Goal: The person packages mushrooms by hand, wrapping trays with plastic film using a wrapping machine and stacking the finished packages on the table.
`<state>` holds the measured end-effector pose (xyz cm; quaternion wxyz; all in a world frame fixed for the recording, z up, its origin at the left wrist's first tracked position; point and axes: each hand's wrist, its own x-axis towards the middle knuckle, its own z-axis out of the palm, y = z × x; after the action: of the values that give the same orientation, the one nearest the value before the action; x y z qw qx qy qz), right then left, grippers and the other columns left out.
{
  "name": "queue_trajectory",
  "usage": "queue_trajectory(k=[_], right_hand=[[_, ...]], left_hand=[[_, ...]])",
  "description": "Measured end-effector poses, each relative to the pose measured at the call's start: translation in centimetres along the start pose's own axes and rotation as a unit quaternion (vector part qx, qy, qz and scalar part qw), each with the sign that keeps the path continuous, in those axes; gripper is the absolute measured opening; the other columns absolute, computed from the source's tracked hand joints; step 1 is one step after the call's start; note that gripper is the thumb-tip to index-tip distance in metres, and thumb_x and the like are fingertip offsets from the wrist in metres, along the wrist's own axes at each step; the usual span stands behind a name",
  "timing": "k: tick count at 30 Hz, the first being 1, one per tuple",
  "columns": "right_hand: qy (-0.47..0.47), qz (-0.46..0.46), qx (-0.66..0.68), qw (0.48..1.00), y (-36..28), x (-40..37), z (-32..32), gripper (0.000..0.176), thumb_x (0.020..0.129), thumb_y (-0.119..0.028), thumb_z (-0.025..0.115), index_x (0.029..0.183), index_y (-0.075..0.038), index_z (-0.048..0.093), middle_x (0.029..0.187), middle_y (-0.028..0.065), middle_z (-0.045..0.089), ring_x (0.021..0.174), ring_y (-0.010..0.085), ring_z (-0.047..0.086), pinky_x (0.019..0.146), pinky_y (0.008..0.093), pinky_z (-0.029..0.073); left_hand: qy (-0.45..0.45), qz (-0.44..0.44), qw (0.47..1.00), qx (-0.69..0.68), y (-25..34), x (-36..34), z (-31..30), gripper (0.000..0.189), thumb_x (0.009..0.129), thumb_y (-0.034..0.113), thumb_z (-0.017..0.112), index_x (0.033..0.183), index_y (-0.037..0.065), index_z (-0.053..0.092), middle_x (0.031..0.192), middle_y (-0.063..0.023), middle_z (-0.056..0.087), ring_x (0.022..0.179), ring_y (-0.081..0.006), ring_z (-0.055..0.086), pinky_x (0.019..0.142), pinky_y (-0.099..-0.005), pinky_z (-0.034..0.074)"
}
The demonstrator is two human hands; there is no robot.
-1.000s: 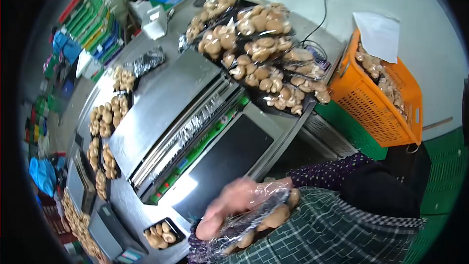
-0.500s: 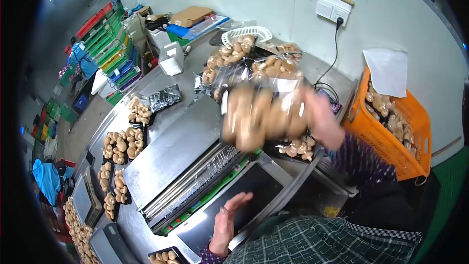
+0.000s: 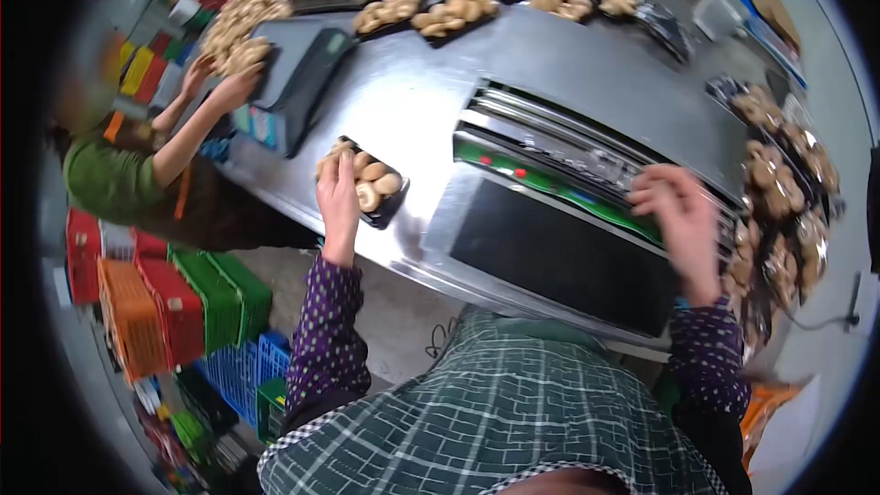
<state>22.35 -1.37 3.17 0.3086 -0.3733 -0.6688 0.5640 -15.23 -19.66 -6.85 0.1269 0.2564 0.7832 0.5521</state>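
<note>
My left hand (image 3: 338,200) is closed on the left edge of a black tray of mushrooms (image 3: 368,185) at the table's front edge; its fingertips rest over the mushrooms. My right hand (image 3: 680,220) is over the right part of the wrapping machine (image 3: 587,165), near its rollers and clear film. Its fingers are bent but apart, with nothing seen between them. The machine's dark flat plate (image 3: 559,252) lies between my two hands.
A co-worker in a green top (image 3: 115,179) handles mushrooms beside a scale (image 3: 298,82) at the left. Mushroom trays (image 3: 458,14) line the table's back. Wrapped packs (image 3: 775,179) are piled at the right. Crates (image 3: 179,307) stand on the floor at lower left.
The view has swung left. My right hand has let go of the wrapped mushroom pack and moved over the machine. My left hand has moved out to the mushroom tray and taken hold of it.
</note>
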Motion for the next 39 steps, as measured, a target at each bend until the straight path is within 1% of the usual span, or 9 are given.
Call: queue_trajectory(k=[5,7,12,16,18,21,25,33,39], right_hand=[[-0.241,0.065,0.130,0.960,3.0,4.1,18.3,0.042,0.091,-0.020,0.052,0.123,0.005,0.043,0.114,0.0152,0.054,0.104,0.0196,0.055,0.083,0.0322,0.048],[-0.189,0.218,0.112,0.951,4.2,4.7,24.2,0.055,0.090,-0.030,0.054,0.127,0.007,0.037,0.117,0.0184,0.051,0.112,0.0208,0.050,0.084,0.0339,0.047],[-0.099,0.294,-0.045,0.950,8.8,4.9,34.4,0.068,0.086,-0.039,0.052,0.132,0.006,0.032,0.123,0.0270,0.046,0.117,0.0348,0.045,0.099,0.0370,0.036],[-0.065,0.180,-0.054,0.980,10.3,4.5,35.8,0.064,0.084,-0.037,0.055,0.127,0.008,0.038,0.120,0.0268,0.049,0.114,0.0352,0.047,0.097,0.0375,0.037],[-0.075,0.138,-0.046,0.987,9.4,4.5,34.6,0.062,0.083,-0.036,0.056,0.124,0.008,0.041,0.118,0.0289,0.048,0.113,0.0385,0.046,0.097,0.0399,0.037],[-0.103,0.032,-0.003,0.994,5.4,5.2,30.1,0.058,0.082,-0.034,0.060,0.119,0.009,0.045,0.115,0.0301,0.048,0.109,0.0390,0.048,0.095,0.0415,0.038],[-0.116,0.054,-0.012,0.992,-2.1,6.4,19.0,0.052,0.086,-0.034,0.061,0.120,0.003,0.047,0.099,0.0127,0.059,0.082,0.0149,0.056,0.069,0.0270,0.048],[0.040,0.127,-0.060,0.989,-5.5,8.8,-4.7,0.047,0.086,-0.037,0.058,0.117,-0.002,0.053,0.101,0.0048,0.060,0.084,0.0105,0.057,0.058,0.0239,0.047],[0.111,0.177,-0.104,0.973,1.6,9.7,-12.7,0.050,0.086,-0.041,0.056,0.118,-0.002,0.053,0.099,0.0051,0.060,0.083,0.0129,0.056,0.061,0.0283,0.046]], left_hand=[[0.053,-0.027,0.973,0.222,-8.7,5.4,-4.8,0.044,0.089,0.033,0.050,0.112,-0.005,0.055,0.113,-0.0226,0.057,0.106,-0.0309,0.055,0.092,-0.0360,0.040],[0.055,0.002,0.949,0.309,-10.4,7.8,-6.0,0.048,0.088,0.036,0.048,0.115,-0.003,0.054,0.118,-0.0225,0.055,0.110,-0.0343,0.052,0.095,-0.0385,0.038],[-0.096,-0.043,0.977,0.187,-14.6,11.8,-5.2,0.048,0.088,0.036,0.046,0.121,0.001,0.052,0.114,-0.0223,0.058,0.112,-0.0340,0.052,0.096,-0.0353,0.038],[-0.129,-0.031,0.978,0.161,-13.4,11.1,-6.1,0.043,0.089,0.034,0.046,0.112,0.000,0.059,0.105,-0.0201,0.063,0.103,-0.0309,0.058,0.090,-0.0335,0.042],[-0.117,-0.097,0.980,0.124,-9.0,9.8,-6.9,0.040,0.089,0.033,0.046,0.103,-0.001,0.062,0.098,-0.0188,0.064,0.093,-0.0283,0.060,0.083,-0.0335,0.044],[-0.107,0.044,0.985,0.131,-3.8,9.2,-8.2,0.040,0.092,0.032,0.047,0.105,-0.005,0.059,0.097,-0.0188,0.063,0.093,-0.0246,0.060,0.082,-0.0334,0.044],[-0.239,0.025,0.971,0.001,7.9,7.5,-5.5,0.037,0.092,0.024,0.052,0.113,-0.007,0.055,0.097,-0.0096,0.063,0.086,-0.0097,0.054,0.074,-0.0220,0.044],[-0.370,0.205,0.905,-0.040,16.9,3.8,16.7,0.051,0.086,0.034,0.059,0.114,-0.009,0.054,0.094,-0.0158,0.064,0.080,-0.0171,0.059,0.070,-0.0280,0.047],[-0.416,0.156,0.895,0.041,17.6,0.9,28.8,0.051,0.083,0.035,0.057,0.107,-0.010,0.058,0.095,-0.0251,0.064,0.093,-0.0297,0.062,0.081,-0.0349,0.046]])
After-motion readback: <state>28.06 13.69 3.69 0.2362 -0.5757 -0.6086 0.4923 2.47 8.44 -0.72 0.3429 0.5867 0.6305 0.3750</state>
